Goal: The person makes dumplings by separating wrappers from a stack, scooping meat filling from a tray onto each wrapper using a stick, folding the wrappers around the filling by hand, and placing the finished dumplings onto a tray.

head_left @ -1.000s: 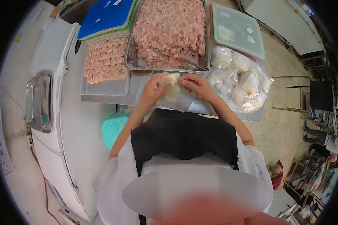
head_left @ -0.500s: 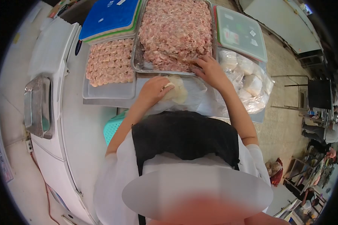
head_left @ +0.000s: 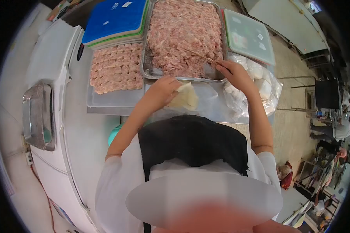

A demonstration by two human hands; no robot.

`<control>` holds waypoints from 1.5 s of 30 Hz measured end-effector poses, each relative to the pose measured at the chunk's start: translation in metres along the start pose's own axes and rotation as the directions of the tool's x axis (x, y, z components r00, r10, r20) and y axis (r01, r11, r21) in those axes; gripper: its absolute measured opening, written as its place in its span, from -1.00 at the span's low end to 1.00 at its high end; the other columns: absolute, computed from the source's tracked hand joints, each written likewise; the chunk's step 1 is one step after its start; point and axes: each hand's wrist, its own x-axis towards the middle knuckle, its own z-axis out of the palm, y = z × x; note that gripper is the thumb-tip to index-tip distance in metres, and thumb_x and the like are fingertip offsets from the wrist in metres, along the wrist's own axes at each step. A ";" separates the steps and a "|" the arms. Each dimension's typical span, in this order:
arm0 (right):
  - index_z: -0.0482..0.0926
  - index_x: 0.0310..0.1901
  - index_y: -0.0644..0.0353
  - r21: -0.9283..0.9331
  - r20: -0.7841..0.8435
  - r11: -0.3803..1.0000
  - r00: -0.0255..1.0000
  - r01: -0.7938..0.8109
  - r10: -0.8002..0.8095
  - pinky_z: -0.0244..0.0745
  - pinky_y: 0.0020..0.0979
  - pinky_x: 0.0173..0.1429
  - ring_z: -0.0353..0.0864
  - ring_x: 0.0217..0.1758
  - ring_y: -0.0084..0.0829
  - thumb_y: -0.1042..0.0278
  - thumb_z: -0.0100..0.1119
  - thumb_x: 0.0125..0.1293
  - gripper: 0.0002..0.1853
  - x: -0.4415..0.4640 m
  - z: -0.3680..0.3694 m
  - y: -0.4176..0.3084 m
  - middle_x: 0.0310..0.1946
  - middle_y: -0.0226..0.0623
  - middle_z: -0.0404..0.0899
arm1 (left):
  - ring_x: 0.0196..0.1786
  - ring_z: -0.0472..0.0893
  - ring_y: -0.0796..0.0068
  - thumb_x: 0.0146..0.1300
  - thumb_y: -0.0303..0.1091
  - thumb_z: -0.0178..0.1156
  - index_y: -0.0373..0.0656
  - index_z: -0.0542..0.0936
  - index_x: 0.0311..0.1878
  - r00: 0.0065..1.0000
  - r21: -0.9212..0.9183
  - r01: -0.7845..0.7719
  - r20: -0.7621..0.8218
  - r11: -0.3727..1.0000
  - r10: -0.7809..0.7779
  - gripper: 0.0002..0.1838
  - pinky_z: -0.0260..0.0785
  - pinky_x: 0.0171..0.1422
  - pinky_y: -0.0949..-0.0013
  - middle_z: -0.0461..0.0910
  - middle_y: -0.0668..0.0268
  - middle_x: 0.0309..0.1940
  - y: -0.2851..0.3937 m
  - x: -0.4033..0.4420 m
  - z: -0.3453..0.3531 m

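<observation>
My left hand (head_left: 164,91) is closed on the edge of a thin, pale dough wrapper (head_left: 188,97), close to the table's front edge. In my right hand (head_left: 235,73) is the end of a thin stick (head_left: 198,54), whose far part lies over the minced meat (head_left: 184,33). The meat fills most of a metal tray (head_left: 155,73), and its near right corner shows bare metal. To the left, rows of small filled dumplings (head_left: 116,68) sit on a pale tray (head_left: 114,99).
Stacked boxes with a blue lid (head_left: 114,19) stand at the back left, and a clear-lidded box (head_left: 251,37) at the right. Bags of white dough (head_left: 263,88) lie below it. A turquoise basket (head_left: 113,134) is under the table's left side.
My right hand has gone from beside the wrapper to the tray's near right corner and taken hold of the stick. My left hand has kept the wrapper.
</observation>
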 end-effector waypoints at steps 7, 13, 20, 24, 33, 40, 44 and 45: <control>0.52 0.07 0.30 0.095 -0.067 0.995 0.997 0.041 -0.034 0.45 -0.30 -0.06 0.59 -0.19 -0.14 0.38 0.04 0.38 -0.71 -0.013 0.026 0.006 -0.25 0.00 0.59 | -0.08 0.51 0.16 -0.05 -0.53 0.25 -0.16 0.58 -0.13 0.994 0.077 -0.041 0.102 0.996 0.034 -0.68 0.37 0.02 0.15 0.52 0.23 -0.20 0.011 0.014 -0.022; 0.58 -0.09 0.32 0.087 -0.059 0.996 0.998 -0.029 0.034 0.44 -0.27 -0.17 0.60 -0.28 -0.13 0.34 0.08 0.36 -0.76 -0.014 0.017 0.005 -0.35 -0.02 0.58 | 0.06 0.52 0.13 -0.03 -0.53 0.20 -0.15 0.61 -0.01 0.996 0.129 -0.079 0.048 0.988 0.073 -0.58 0.36 0.17 0.19 0.57 0.19 -0.08 0.030 0.027 -0.036; 0.62 -0.36 0.19 -0.197 -0.088 0.979 0.993 0.056 -0.074 0.44 -0.12 -0.23 0.58 -0.29 -0.06 0.05 0.07 0.35 -0.64 -0.007 0.013 0.015 -0.42 -0.13 0.58 | -0.05 0.61 0.31 0.27 -0.24 0.19 -0.20 0.65 -0.10 0.983 -0.475 0.149 -0.026 0.867 -0.183 -0.74 0.43 0.03 0.30 0.63 0.17 -0.08 0.032 0.024 -0.043; 0.64 -0.40 0.15 -0.394 0.037 0.908 0.990 0.142 -0.139 0.48 -0.10 -0.23 0.60 -0.29 -0.08 0.00 0.04 0.34 -0.61 0.012 0.000 0.018 -0.44 -0.18 0.61 | -0.10 0.61 0.51 0.35 -0.17 0.16 -0.26 0.64 -0.10 0.633 -0.716 0.574 0.081 0.398 -0.770 -0.68 0.43 0.02 0.38 0.66 0.25 -0.17 -0.007 0.009 -0.022; 0.66 -0.46 0.18 -0.603 0.179 0.776 0.979 0.187 -0.097 0.57 -0.12 -0.23 0.67 -0.32 -0.07 0.09 0.05 0.28 -0.64 0.024 0.023 0.012 -0.46 -0.08 0.64 | -0.11 0.58 0.62 0.36 -0.17 0.16 -0.29 0.60 0.02 0.658 -0.822 0.366 -0.102 0.436 -0.746 -0.64 0.40 0.03 0.47 0.66 0.31 -0.16 -0.011 -0.018 -0.008; 0.65 -0.40 0.18 -0.532 0.227 0.815 0.966 0.231 -0.125 0.54 -0.08 -0.18 0.65 -0.27 -0.04 -0.02 -0.04 0.36 -0.56 0.030 0.056 0.020 -0.42 -0.09 0.64 | -0.09 0.59 0.59 0.34 -0.31 0.16 -0.29 0.60 0.04 0.680 -0.655 0.404 -0.253 0.639 -0.689 -0.70 0.41 0.03 0.47 0.66 0.31 -0.14 -0.022 -0.027 0.003; 0.64 -0.39 0.18 -0.221 0.202 0.971 0.978 0.092 -0.046 0.51 -0.10 -0.16 0.62 -0.28 -0.01 -0.01 -0.06 0.39 -0.56 0.023 0.049 0.032 -0.41 -0.11 0.64 | -0.07 0.59 0.57 0.34 -0.35 0.15 -0.32 0.58 0.05 0.611 -0.811 0.323 -0.214 0.487 -0.762 -0.70 0.40 0.06 0.48 0.65 0.30 -0.12 -0.021 -0.029 0.003; 0.64 -0.39 0.18 -0.179 0.209 0.980 0.977 0.084 -0.045 0.51 -0.10 -0.17 0.62 -0.28 -0.01 -0.01 -0.05 0.39 -0.56 0.023 0.044 0.038 -0.42 -0.11 0.64 | -0.06 0.59 0.56 0.34 -0.36 0.14 -0.33 0.58 0.06 0.604 -0.838 0.302 -0.201 0.454 -0.772 -0.69 0.41 0.08 0.47 0.66 0.29 -0.10 -0.021 -0.028 0.001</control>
